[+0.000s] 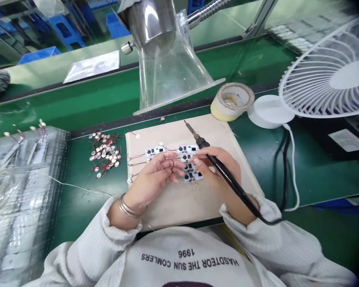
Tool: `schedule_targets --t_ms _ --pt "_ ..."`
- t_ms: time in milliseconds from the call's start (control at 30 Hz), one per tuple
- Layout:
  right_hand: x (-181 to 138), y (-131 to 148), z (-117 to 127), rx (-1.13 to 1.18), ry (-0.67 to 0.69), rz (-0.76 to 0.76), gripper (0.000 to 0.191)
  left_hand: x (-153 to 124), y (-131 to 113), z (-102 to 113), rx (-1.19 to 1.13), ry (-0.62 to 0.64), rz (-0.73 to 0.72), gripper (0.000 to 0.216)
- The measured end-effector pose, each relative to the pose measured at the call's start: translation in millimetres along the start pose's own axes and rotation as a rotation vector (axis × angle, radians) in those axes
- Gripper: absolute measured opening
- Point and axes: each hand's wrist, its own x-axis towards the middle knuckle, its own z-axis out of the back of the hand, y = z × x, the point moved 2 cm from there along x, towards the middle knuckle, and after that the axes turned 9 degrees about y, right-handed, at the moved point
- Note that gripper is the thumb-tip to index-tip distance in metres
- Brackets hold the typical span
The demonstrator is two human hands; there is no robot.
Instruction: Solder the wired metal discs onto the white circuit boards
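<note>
In my right hand (219,165) rests a black-handled soldering iron (224,171), its metal tip pointing up and away over the work mat. The right fingertips reach the edge of a group of small white circuit boards (192,176). Facing it from the left, my left hand (155,173) has curled fingers with a thin red wire (172,162) at them. Another circuit board (151,152) lies just beyond the left hand, partly hidden by it. Small round discs with wires, one a white disc (138,136), lie along the mat's left side.
The beige mat (167,211) lies on a green bench. Left of it sits a pile of wired discs (104,153), then stacked clear trays (24,207). Behind are a transparent fume hood (170,75) and a tape roll (231,101). A white fan (326,75) stands right.
</note>
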Motion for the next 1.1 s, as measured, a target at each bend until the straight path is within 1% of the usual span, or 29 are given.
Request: schedule_targets --t_ms 67,133,233,333,400,500,633,700,833,933,1000,1100 --pt "1.8 -2.0 0.4 -0.008 -0.011 0.008 0.015 1.4 1.0 -1.6 0.055 0.054 -0.018 0.029" --pt "3.8 -2.8 0.0 -0.028 0.026 -0.004 0.018 2.1 0.5 -4.1 0.113 0.088 -0.028 0.027" --pt "6.5 -2.1 -1.4 -0.043 0.088 -0.030 0.025 3.3 0.0 -8.3 0.211 0.094 -0.016 0.025" --pt "7.9 -0.5 -2.0 -0.034 0.114 -0.028 0.024 5.1 1.4 -12.1 0.290 0.100 0.006 0.022" --pt "7.5 0.1 -1.6 -0.034 0.105 -0.020 0.023 6.0 2.4 -13.4 0.326 0.095 0.011 0.021" --pt "5.9 0.5 -0.9 -0.037 0.080 -0.004 0.024 6.0 2.9 -14.0 0.393 0.049 0.009 0.022" --pt "4.9 0.4 -1.8 -0.015 0.087 0.021 0.027 3.7 2.3 -15.9 0.482 0.010 -0.014 0.024" --pt "5.4 0.2 -1.9 0.006 0.081 0.023 0.028 2.6 2.5 -17.2 0.503 0.001 -0.025 0.024" --pt "6.4 0.6 -0.8 0.051 0.046 0.012 0.020 2.0 3.8 -18.5 0.509 -0.025 -0.051 0.027" --pt "5.7 1.4 0.1 0.089 0.006 -0.007 0.019 2.9 4.6 -19.4 0.525 -0.039 -0.041 0.021" --pt "4.7 2.0 -0.1 0.156 0.000 -0.027 0.022 3.8 4.5 -20.6 0.507 -0.035 -0.024 0.013" --pt "3.6 4.0 -0.9 0.307 0.020 -0.070 0.027 4.1 3.6 -22.5 0.440 -0.025 -0.009 0.014"
